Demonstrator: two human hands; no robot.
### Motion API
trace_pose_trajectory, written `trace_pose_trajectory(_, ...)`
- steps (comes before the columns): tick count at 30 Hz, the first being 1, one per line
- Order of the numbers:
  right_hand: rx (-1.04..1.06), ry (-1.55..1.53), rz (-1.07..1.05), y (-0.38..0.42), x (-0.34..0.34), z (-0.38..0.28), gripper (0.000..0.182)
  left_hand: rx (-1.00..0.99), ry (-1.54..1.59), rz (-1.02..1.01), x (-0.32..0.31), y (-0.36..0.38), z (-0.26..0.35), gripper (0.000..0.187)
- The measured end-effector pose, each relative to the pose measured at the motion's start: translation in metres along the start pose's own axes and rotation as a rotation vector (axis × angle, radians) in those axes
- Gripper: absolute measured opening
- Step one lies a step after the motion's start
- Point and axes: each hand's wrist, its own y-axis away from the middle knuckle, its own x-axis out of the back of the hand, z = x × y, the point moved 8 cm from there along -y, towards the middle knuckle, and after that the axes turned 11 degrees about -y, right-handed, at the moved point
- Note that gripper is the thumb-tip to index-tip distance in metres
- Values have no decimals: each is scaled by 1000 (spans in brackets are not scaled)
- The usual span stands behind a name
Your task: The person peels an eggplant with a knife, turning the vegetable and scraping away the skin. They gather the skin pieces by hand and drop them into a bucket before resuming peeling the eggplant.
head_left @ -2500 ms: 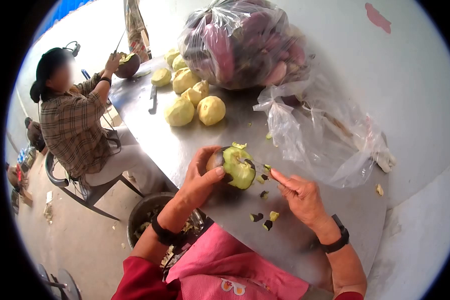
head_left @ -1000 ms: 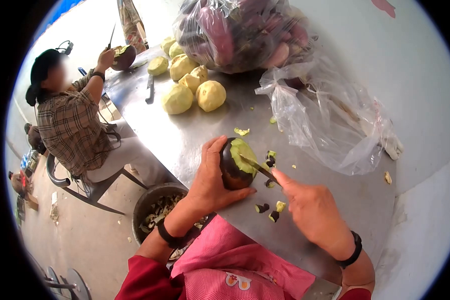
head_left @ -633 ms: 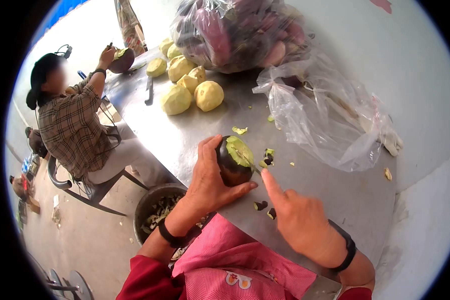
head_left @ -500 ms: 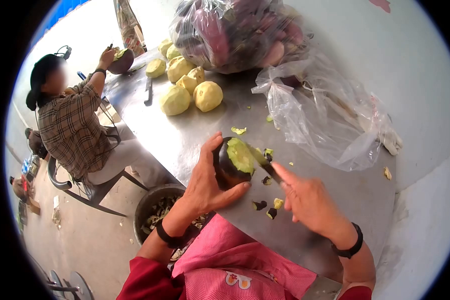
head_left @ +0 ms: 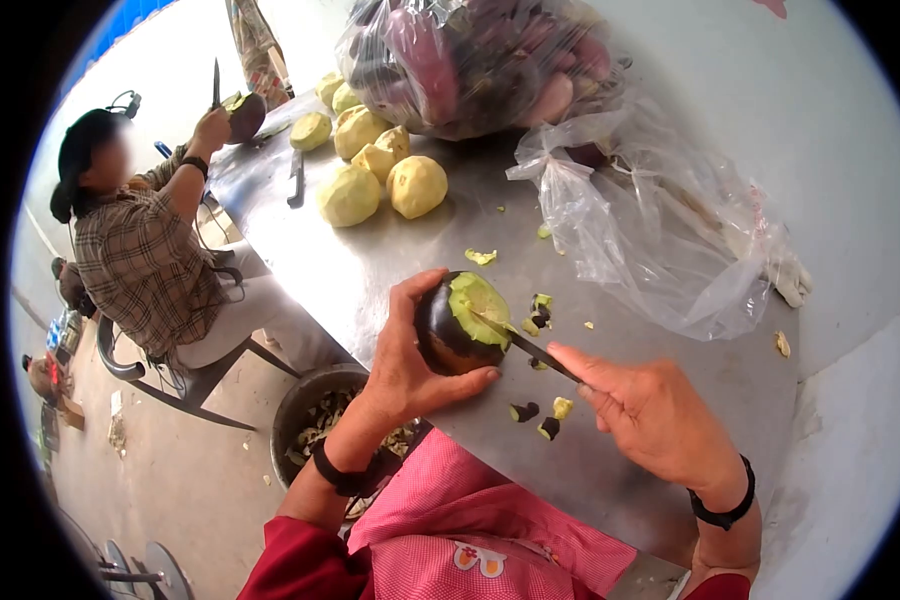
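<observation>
Working at a metal table (head_left: 410, 245), we've got a veg bag (head_left: 480, 65) up back; our L hand (head_left: 404, 368) has fingers wrapped round a part-peeled eggplant (head_left: 438, 325) nr the front edge, R hand (head_left: 660, 412) gripping a knife (head_left: 546, 359) w/ blade on the green bit, peel scraps (head_left: 549, 428) nearby.

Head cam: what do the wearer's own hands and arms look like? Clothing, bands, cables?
Left hand and right hand: both bare, no gloves. Each wrist has a plain-looking black band: left band, right band. Dark red sleeves end on the forearms: left sleeve, right sleeve, the latter mostly cropped. No cables or markings visible on either arm.
</observation>
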Motion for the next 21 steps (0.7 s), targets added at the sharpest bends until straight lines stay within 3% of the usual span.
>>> trace_pose_trajectory(9, 4, 97, -51, 5, -1, -3, 50, -229, -162, 102, -3, 4, 24, 114)
trace_pose_trajectory(19, 54, 184, -41, 14, -16, -7, 55, -189, -435, 179, -9, 4, 42, 113)
trace_pose_trajectory(21, -2, 72, -77, 7, -14, 1, 51, -192, -485, 205, -9, 4, 45, 113)
